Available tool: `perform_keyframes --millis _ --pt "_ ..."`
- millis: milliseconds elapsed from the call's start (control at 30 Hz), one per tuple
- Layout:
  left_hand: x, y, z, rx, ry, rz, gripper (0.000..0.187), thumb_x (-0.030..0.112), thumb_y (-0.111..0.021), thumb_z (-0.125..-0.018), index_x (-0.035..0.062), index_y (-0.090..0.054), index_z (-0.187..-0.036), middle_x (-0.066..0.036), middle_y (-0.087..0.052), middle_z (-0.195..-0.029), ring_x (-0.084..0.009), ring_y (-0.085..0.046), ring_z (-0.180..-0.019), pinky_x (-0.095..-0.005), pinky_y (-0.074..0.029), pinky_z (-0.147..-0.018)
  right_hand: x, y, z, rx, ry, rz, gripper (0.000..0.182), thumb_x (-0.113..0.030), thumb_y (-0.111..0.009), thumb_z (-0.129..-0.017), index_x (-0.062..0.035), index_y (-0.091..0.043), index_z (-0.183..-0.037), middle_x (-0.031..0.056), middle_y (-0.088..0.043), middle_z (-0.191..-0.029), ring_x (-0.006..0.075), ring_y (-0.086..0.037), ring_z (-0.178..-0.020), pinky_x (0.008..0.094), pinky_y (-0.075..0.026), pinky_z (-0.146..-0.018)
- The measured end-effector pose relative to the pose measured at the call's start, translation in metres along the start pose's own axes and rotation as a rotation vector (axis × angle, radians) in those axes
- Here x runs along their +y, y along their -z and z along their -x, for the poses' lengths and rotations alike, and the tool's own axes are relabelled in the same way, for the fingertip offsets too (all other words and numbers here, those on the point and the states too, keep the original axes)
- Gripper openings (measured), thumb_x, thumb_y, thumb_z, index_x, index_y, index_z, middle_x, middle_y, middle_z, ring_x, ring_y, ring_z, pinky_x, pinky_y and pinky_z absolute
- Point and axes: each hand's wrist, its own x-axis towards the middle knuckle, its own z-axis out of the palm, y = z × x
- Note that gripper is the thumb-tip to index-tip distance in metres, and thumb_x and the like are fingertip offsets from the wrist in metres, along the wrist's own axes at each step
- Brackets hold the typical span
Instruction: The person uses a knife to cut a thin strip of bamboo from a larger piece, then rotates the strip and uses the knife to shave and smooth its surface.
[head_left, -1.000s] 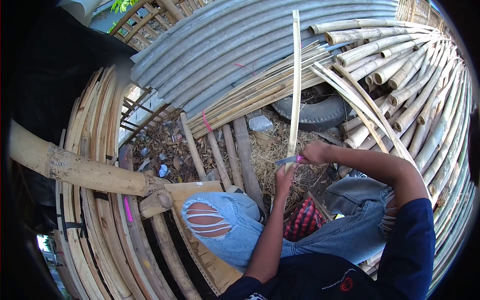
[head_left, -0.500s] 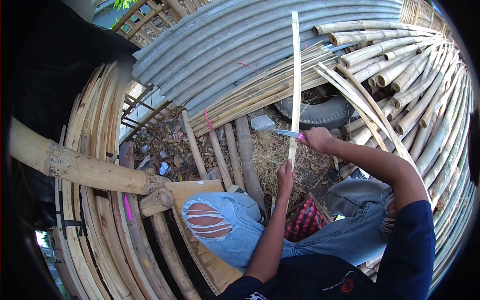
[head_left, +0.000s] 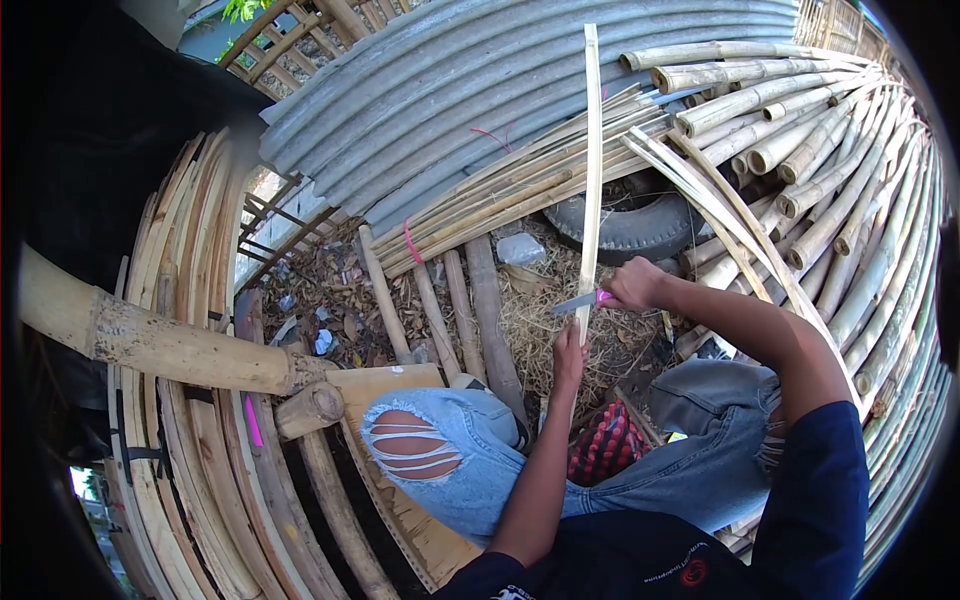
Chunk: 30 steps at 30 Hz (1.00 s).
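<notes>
Bamboo, a long pale strip (head_left: 591, 170), stands nearly upright in front of the seated person, its top reaching up across the corrugated metal sheet (head_left: 480, 90). The left hand (head_left: 570, 357) is closed around the strip's lower end. Just above it, the right hand (head_left: 630, 284) is clenched on a pink-handled knife (head_left: 580, 300), whose blade lies against the strip. A tyre (head_left: 635, 222) lies behind.
</notes>
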Motion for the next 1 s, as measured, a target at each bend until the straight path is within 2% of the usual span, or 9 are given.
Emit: perform_keyframes --millis 300,367,433,533,633,733,767,867,1000 --pt "0.019 -0.002 -0.013 0.006 0.051 -0.008 0.042 0.046 -0.044 -0.09 0.0067 -0.048 -0.078 0.005 -0.035 -0.05 -0.0028 -0.031 -0.037 -0.0181 -0.023 -0.033 0.018 0.008 -0.01 -0.007 -0.052 0.067 0.053 -0.054 -0.038 -0.087 -0.007 -0.061 -0.077 0.0138 -0.062 -0.064 0.0324 -0.062 -0.063 0.0417 -0.049 -0.054" --pt "0.009 0.0 -0.012 -0.013 0.062 -0.015 0.041 0.045 -0.045 -0.09 0.0071 -0.048 -0.077 0.005 -0.035 -0.049 -0.0028 -0.031 -0.037 -0.0181 -0.023 -0.032 0.048 0.015 -0.016 0.205 -0.539 -0.023 0.053 -0.054 -0.037 -0.087 -0.0073 -0.061 -0.078 0.0132 -0.062 -0.065 0.0318 -0.063 -0.063 0.0418 -0.049 -0.053" --pt "0.008 -0.003 -0.01 -0.054 0.058 0.0 0.039 0.044 -0.048 -0.089 0.0082 -0.047 -0.074 0.005 -0.034 -0.049 -0.0032 -0.03 -0.035 -0.0185 -0.022 -0.031 0.09 0.039 -0.008 0.309 -0.638 0.024 0.051 -0.051 -0.038 -0.089 -0.0074 -0.061 -0.076 0.0142 -0.062 -0.066 0.0316 -0.062 -0.063 0.0421 -0.049 -0.054" --pt "0.002 -0.001 -0.006 -0.13 0.132 0.068 0.04 0.045 -0.048 -0.088 0.009 -0.045 -0.071 0.005 -0.033 -0.047 -0.0033 -0.028 -0.034 -0.0189 -0.02 -0.03 0.105 0.062 0.015 0.393 -0.742 -0.106 0.055 -0.051 -0.038 -0.089 -0.0034 -0.061 -0.078 0.0189 -0.06 -0.065 0.036 -0.06 -0.064 0.0452 -0.048 -0.059" --pt "-0.003 0.005 0.001 -0.123 0.273 0.117 0.041 0.046 -0.048 -0.088 0.0097 -0.044 -0.069 0.006 -0.032 -0.046 -0.0034 -0.027 -0.033 -0.0191 -0.02 -0.03 0.09 0.05 0.02 0.479 -0.639 -0.381 0.055 -0.05 -0.038 -0.089 0.0001 -0.059 -0.079 0.0233 -0.058 -0.066 0.0413 -0.057 -0.068 0.0479 -0.044 -0.064" --pt "-0.009 0.009 0.003 -0.131 0.24 0.187 0.042 0.047 -0.048 -0.088 0.0103 -0.042 -0.068 0.007 -0.03 -0.045 -0.0037 -0.026 -0.032 -0.0192 -0.019 -0.029 0.045 0.046 0.012 0.254 -0.397 -0.422 0.053 -0.051 -0.037 -0.089 -0.0024 -0.059 -0.083 0.0218 -0.057 -0.065 0.0413 -0.056 -0.067 0.0476 -0.045 -0.064" --pt "-0.009 0.012 0.003 -0.126 0.239 0.184 0.042 0.047 -0.048 -0.088 0.0103 -0.042 -0.068 0.007 -0.03 -0.045 -0.0037 -0.026 -0.032 -0.0192 -0.019 -0.029 0.034 0.037 0.005 0.106 -0.25 -0.226 0.053 -0.053 -0.037 -0.088 -0.0039 -0.058 -0.085 0.0204 -0.058 -0.064 0.0408 -0.057 -0.067 0.0479 -0.045 -0.064" --pt "-0.008 0.017 0.0 -0.147 0.292 0.247 0.042 0.046 -0.046 -0.089 0.0112 -0.041 -0.066 0.007 -0.027 -0.044 -0.0043 -0.024 -0.031 -0.0194 -0.018 -0.028 0.002 0.019 0.0 -0.063 0.009 -0.157 0.054 -0.054 -0.036 -0.088 -0.0053 -0.058 -0.079 0.0193 -0.059 -0.065 0.0392 -0.059 -0.066 0.048 -0.046 -0.063" --pt "-0.012 0.027 -0.001 -0.33 0.268 0.353 0.041 0.044 -0.044 -0.091 0.0125 -0.039 -0.065 0.006 -0.025 -0.043 -0.0044 -0.022 -0.031 -0.0191 -0.017 -0.028 0.02 0.017 -0.006 0.004 -0.082 -0.099 0.054 -0.053 -0.037 -0.088 -0.0053 -0.059 -0.079 0.0194 -0.059 -0.066 0.0384 -0.059 -0.068 0.0472 -0.047 -0.062"
